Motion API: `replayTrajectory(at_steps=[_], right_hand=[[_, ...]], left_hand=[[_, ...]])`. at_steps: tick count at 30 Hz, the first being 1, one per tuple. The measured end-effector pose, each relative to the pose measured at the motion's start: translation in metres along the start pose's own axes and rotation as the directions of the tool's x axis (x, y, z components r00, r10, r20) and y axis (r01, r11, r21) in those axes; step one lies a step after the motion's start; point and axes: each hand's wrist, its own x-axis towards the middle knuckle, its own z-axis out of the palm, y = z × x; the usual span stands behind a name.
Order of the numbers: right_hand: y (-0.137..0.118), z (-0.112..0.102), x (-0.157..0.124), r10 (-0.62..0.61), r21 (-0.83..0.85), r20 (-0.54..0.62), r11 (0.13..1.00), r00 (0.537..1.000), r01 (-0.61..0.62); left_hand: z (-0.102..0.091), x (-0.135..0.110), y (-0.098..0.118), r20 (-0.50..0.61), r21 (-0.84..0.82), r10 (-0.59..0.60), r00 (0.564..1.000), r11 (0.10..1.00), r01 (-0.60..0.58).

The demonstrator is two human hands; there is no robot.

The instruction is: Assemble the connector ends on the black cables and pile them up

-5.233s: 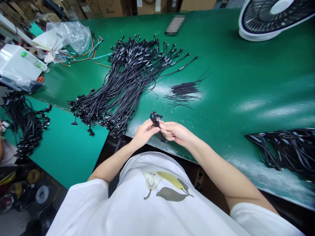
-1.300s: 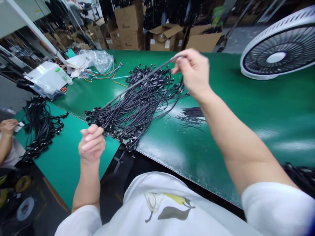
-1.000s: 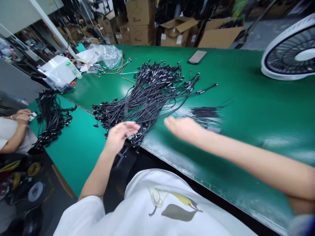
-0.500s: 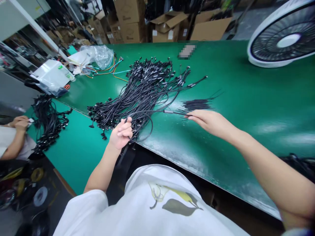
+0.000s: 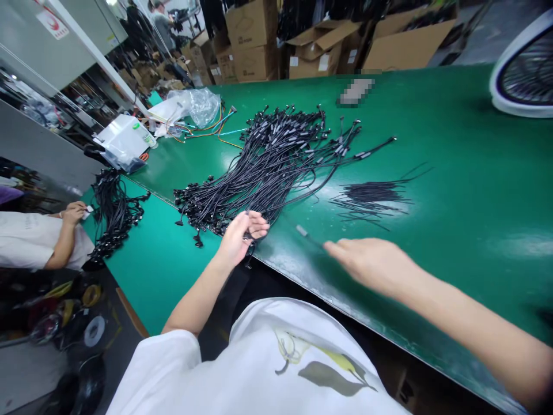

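My right hand (image 5: 367, 262), blurred by motion, pinches the end of a thin black cable beside its grey sleeve (image 5: 301, 230), just above the table. My left hand (image 5: 244, 236) is at the table's front edge, its fingers curled loosely around a dark stretch of cable (image 5: 247, 236); the run between the two hands is smeared. Right behind the left hand spreads a large heap of black cables (image 5: 268, 167) with grey sleeves and small connectors at the ends. Beyond my right hand lies a loose bunch of short thin black strips (image 5: 374, 195), possibly ties or tubing.
The green table (image 5: 453, 202) carries a fan (image 5: 525, 75) at right, a pixelated flat item (image 5: 356, 91), plastic bags (image 5: 203, 106) and a white box (image 5: 123, 138). At left, a co-worker's hands (image 5: 74, 213) work by another cable pile (image 5: 114, 213). Cardboard boxes (image 5: 250, 40) stand behind.
My right hand has drawn back from the thin strips toward me, carrying the cable end. My left hand's fingers have loosened from a tighter fist. The view has turned left.
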Motion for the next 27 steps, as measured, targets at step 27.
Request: replayTrajectory(at_steps=[27], right_hand=[[-0.070,0.044,0.056,0.669,0.960,0.140,-0.273,0.730,0.067]], left_hand=[[0.053,-0.034,-0.075,0.316,0.038,-0.425,0.848,0.899,0.436]])
